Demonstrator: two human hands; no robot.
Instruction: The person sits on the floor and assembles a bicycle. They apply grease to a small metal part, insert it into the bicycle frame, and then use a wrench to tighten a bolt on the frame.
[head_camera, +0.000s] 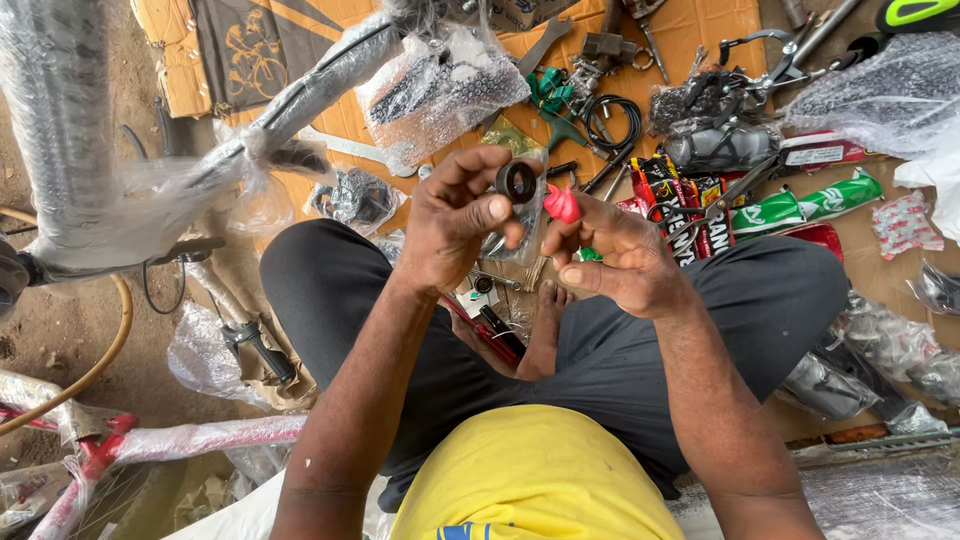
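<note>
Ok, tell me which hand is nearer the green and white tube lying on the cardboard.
Right. The right hand sits just left of the green and white tube in the picture, pinching a small red piece. The left hand, holding a black ring, is farther off, beyond the right.

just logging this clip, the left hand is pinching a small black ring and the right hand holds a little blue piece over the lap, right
Not quite: the colour is wrong. In the head view the right hand holds a little red piece, not a blue one. The rest stands: the left hand is pinching a small black ring, and both are held over the lap.
</note>
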